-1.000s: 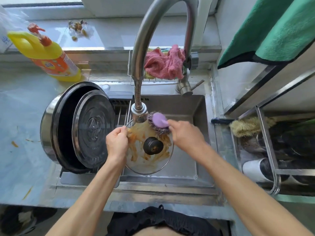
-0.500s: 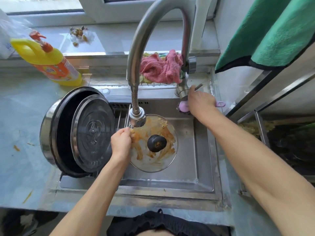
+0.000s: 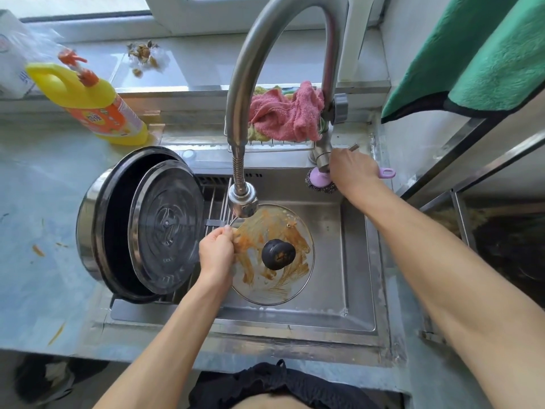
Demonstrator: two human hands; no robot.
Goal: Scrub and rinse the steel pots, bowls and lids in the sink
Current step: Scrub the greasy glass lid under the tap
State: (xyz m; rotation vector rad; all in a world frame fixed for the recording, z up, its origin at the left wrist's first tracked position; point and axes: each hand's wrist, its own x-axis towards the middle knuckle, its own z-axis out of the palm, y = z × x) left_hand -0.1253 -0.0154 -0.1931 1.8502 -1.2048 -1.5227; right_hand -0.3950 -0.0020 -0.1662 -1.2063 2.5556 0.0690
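Now the left hand (image 3: 216, 252) is pinching the rim of the glass lid (image 3: 272, 255), holding it tilted over the sink (image 3: 356, 261) just under the spray head (image 3: 242, 202); orange sauce streaks are smearing the glass. Having left the lid a second ago, the right hand (image 3: 352, 169) is reaching back to the tap lever (image 3: 352, 147), its grip curled round the purple-handled scourer (image 3: 320, 180). No water is showing yet, so rinsing is probably coming next. Leftward, the steel pot (image 3: 97, 225) is lying on its side at the bench (image 3: 38, 202) edge.
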